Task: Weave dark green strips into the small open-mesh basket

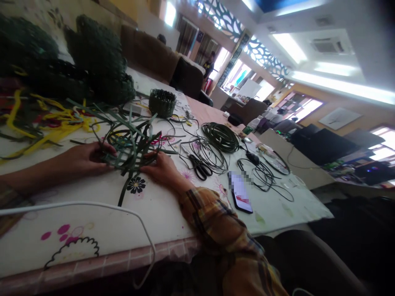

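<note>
Between my hands is a partly woven piece of dark green strips (pixel 132 158), its loose ends sticking up and outward in a tangle. My left hand (pixel 88 159) grips its left edge, with thumb and fingers closed around the strips. On the opposite side my right hand (pixel 162 166) pinches the near right edge. One strip hangs down from the weave toward me over the printed tablecloth. Black-handled scissors (pixel 200 166) lie just right of my right hand. Behind the weave stands a small round woven basket (pixel 162 102).
Coiled green strip (pixel 220 137) and loose loops lie to the right, near a phone (pixel 240 193) and a black cable (pixel 259 174). Yellow strips (pixel 66 129) and large dark green woven pieces (pixel 98 57) fill the left. A white cable (pixel 123 207) crosses the front.
</note>
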`<move>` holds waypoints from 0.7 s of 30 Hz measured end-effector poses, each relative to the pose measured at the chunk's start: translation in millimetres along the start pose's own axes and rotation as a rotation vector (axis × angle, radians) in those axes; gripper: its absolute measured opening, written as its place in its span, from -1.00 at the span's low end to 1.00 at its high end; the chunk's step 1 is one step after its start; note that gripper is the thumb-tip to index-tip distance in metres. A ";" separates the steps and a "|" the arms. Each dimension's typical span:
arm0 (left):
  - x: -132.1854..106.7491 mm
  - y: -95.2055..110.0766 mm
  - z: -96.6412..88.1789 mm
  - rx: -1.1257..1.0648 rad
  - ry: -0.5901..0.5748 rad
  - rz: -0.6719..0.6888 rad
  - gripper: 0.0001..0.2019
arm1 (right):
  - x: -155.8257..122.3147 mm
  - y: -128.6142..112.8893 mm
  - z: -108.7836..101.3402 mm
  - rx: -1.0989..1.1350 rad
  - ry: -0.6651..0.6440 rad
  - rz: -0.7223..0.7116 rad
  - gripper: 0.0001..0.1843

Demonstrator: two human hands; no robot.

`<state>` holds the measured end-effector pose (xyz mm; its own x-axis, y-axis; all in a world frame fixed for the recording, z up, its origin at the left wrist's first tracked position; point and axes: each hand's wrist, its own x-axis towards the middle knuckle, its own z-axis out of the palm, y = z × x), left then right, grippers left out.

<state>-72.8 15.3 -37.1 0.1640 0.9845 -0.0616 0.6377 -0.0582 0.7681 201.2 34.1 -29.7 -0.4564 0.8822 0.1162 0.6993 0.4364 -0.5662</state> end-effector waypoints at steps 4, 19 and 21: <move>0.4 4.7 0.6 0.029 0.003 -0.019 -0.27 | 0.3 -0.8 1.1 -0.004 0.002 0.008 -0.46; -18.9 43.8 0.5 -0.049 0.089 -0.085 -0.40 | -0.1 2.3 0.5 0.089 0.003 -0.035 -0.60; -19.9 46.1 1.1 -0.066 0.101 -0.092 -0.41 | -0.8 2.8 2.5 0.112 0.003 -0.054 -0.70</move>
<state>-45.8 -7.2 -1.2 0.0288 0.9970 -0.0715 0.5954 0.0403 0.8024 202.1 34.1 -33.4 -0.4900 0.8585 0.1511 0.6079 0.4608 -0.6467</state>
